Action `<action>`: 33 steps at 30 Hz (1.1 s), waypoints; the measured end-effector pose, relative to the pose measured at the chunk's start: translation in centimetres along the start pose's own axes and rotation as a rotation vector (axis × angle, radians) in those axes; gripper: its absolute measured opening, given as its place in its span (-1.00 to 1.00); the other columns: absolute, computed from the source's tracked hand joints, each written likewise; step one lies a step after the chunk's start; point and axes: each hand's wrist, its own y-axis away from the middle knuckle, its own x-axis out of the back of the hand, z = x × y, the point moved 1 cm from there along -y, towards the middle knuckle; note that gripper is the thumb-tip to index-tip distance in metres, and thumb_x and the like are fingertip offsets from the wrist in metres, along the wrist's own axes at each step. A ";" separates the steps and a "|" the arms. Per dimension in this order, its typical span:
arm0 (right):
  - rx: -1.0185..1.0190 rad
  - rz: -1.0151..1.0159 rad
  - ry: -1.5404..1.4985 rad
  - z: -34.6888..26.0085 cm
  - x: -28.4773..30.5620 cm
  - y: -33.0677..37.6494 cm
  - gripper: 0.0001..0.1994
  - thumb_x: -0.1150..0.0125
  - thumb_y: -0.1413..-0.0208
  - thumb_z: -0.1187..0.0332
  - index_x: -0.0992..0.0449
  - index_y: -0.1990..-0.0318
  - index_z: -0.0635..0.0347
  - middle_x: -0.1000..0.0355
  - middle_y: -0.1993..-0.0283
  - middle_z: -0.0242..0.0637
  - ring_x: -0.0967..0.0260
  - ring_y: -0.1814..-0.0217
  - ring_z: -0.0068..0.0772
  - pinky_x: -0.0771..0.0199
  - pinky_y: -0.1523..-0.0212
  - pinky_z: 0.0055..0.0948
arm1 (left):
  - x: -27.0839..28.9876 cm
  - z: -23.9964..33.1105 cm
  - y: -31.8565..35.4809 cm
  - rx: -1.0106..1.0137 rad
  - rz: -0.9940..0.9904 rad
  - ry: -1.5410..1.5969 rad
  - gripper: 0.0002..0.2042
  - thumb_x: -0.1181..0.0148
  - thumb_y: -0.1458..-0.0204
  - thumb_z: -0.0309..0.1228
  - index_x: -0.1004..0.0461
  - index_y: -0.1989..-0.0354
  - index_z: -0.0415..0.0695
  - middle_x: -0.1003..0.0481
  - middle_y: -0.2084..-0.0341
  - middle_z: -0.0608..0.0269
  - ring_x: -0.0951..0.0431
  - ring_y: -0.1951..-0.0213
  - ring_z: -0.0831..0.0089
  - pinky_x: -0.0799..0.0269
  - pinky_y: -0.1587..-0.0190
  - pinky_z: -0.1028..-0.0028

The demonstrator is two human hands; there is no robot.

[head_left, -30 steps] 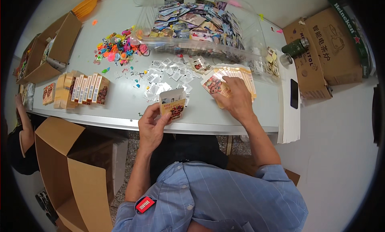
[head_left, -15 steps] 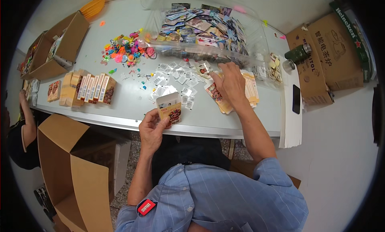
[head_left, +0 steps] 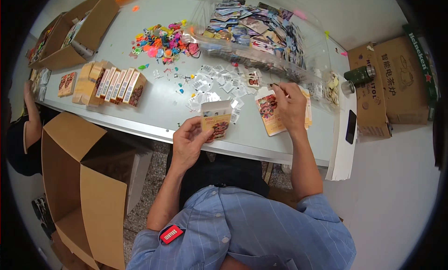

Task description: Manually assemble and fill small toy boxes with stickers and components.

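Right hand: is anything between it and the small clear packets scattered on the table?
Nothing visible blocks it. The right hand rests on a flat printed carton, and the small clear packets lie on open tabletop just to its left. The left hand holds an open box.

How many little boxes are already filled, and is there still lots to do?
A row of closed boxes stands finished on the left of the table; the exact count is hard to tell. In hand now: the left hand holds an open little box, while the right hand rests on the stack of flat boxes. Plenty is left: small packets, colourful toys and a big pile of cards.
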 end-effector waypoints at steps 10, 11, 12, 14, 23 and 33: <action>0.379 -0.310 -0.183 -6.3 -2.4 2.5 -0.91 -0.40 -0.02 0.54 -0.65 0.30 0.23 -0.53 0.38 -0.30 -0.43 0.33 -0.40 -0.42 0.30 -0.41 | -0.2 -1.0 -0.7 0.033 -0.098 -0.092 -0.67 -0.29 -0.16 -0.57 -0.45 -0.09 -0.31 -0.61 0.12 0.11 -0.63 0.14 0.44 -0.65 0.16 0.49; 0.378 -0.327 -0.159 -6.4 -2.5 2.5 -0.91 -0.40 -0.03 0.53 -0.65 0.29 0.23 -0.54 0.38 -0.29 -0.43 0.35 -0.40 -0.42 0.31 -0.41 | -0.1 -1.1 -0.7 0.032 -0.094 -0.093 -0.67 -0.29 -0.16 -0.57 -0.45 -0.09 -0.31 -0.61 0.12 0.11 -0.63 0.14 0.44 -0.65 0.16 0.49; 0.377 -0.345 -0.135 -6.5 -2.7 2.6 -0.91 -0.40 -0.03 0.53 -0.65 0.28 0.23 -0.54 0.37 -0.29 -0.43 0.36 -0.40 -0.41 0.32 -0.41 | -0.1 -1.0 -0.7 0.031 -0.094 -0.087 -0.67 -0.30 -0.16 -0.57 -0.45 -0.09 -0.31 -0.61 0.12 0.10 -0.63 0.13 0.43 -0.65 0.16 0.49; 0.324 -0.311 -0.200 -5.9 -2.6 2.8 -0.92 -0.39 -0.06 0.51 -0.65 0.27 0.24 -0.54 0.36 -0.28 -0.42 0.37 -0.42 -0.40 0.32 -0.42 | 0.0 -1.0 -0.6 0.031 -0.089 -0.080 -0.67 -0.30 -0.16 -0.57 -0.45 -0.10 -0.30 -0.61 0.12 0.10 -0.63 0.13 0.43 -0.65 0.15 0.49; 0.003 -0.364 -0.075 -2.6 -3.3 4.4 -0.79 -0.37 -0.12 0.39 -0.60 0.17 0.36 -0.45 0.35 -0.20 -0.40 0.40 -0.39 -0.42 0.32 -0.40 | 1.1 1.0 -0.4 -0.128 0.105 0.050 -0.69 -0.23 -0.20 -0.60 -0.41 -0.10 -0.37 -0.58 0.10 0.01 -0.63 0.15 0.40 -0.68 0.18 0.46; -0.051 -0.402 0.111 -3.5 -4.9 6.6 -0.65 -0.44 -0.06 0.32 -0.57 0.06 0.35 -0.45 0.24 -0.09 -0.46 0.32 -0.22 -0.46 0.28 -0.27 | 3.4 0.3 -0.6 -0.155 0.191 0.064 -0.66 -0.25 -0.20 -0.58 -0.39 -0.12 -0.36 -0.57 0.07 -0.01 -0.64 0.14 0.39 -0.70 0.21 0.46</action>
